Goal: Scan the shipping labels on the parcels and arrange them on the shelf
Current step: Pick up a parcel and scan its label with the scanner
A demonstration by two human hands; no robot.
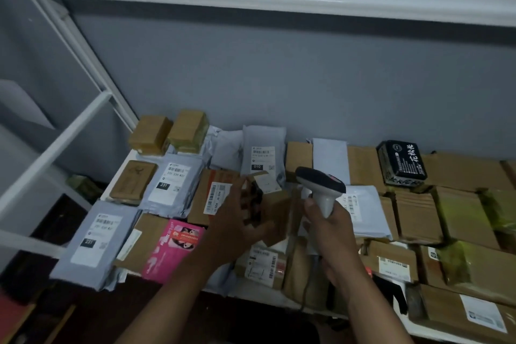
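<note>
- Left hand (237, 220): grips small cardboard parcel (268, 204), label tilted up-right.
- Right hand (332, 232): clasps barcode scanner (321, 184), just right of parcel, head facing it.

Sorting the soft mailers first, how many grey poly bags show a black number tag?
3: one marked 231 at front left, another 231 behind it, one marked 010 at the back. Other bags' labels may be hidden.
</note>
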